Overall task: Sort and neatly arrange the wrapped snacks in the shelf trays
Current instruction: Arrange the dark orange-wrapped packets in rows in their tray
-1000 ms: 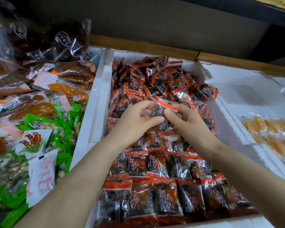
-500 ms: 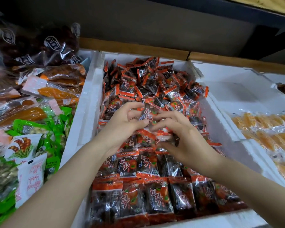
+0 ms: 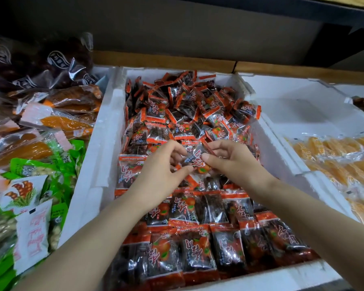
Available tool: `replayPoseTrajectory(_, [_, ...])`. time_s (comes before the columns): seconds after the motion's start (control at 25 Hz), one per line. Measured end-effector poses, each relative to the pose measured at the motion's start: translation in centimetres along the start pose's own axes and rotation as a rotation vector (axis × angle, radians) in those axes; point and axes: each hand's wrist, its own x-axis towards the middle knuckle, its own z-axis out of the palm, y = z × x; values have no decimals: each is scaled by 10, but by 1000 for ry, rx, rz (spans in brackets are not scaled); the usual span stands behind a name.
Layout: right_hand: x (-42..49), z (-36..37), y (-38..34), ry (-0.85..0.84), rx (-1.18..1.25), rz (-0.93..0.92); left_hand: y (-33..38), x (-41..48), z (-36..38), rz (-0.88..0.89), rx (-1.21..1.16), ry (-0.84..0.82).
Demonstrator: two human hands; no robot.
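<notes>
A white foam tray (image 3: 102,143) in the middle holds several red-and-clear wrapped snack packets. Those near me lie in neat rows (image 3: 198,244); those at the back sit in a loose heap (image 3: 189,106). Over the tray's middle, my left hand (image 3: 160,171) and my right hand (image 3: 229,160) meet and both pinch one snack packet (image 3: 195,159), each by a side. The packet hangs tilted just above the rows. My fingers hide part of its wrapper.
The left tray is piled with green, white and orange packets (image 3: 29,164) and dark bags (image 3: 40,66) behind. A foam tray (image 3: 303,106) on the right holds yellow wrapped snacks (image 3: 340,160) at its near part. A wooden shelf edge (image 3: 166,59) runs behind.
Both hands have drawn back toward me from the heap while holding the packet between them. The packet has turned in my fingers so that its printed face shows.
</notes>
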Motion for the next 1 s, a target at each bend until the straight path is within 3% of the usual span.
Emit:
replayPoseTrajectory(0.12, [22, -16, 14, 92, -248, -23, -10, -2, 8, 112, 524, -142])
replayPoseTrajectory(0.2, [34, -17, 24, 15, -399, -22, -15, 0, 10, 109, 668, -241])
replayPoseTrajectory(0.36, [47, 1, 38, -112, -488, -44, -17, 1, 12, 90, 705, -272])
replayPoseTrajectory(0.68, [35, 4, 49, -38, -785, -273, -19, -1, 20, 134, 755, -283])
replayPoseTrajectory(0.88, [68, -6, 42, 77, -538, -90, -22, 0, 22, 156, 795, -281])
replayPoseTrajectory(1.0, [93, 1, 38, 0, -466, 110, -22, 1, 22, 143, 805, -296])
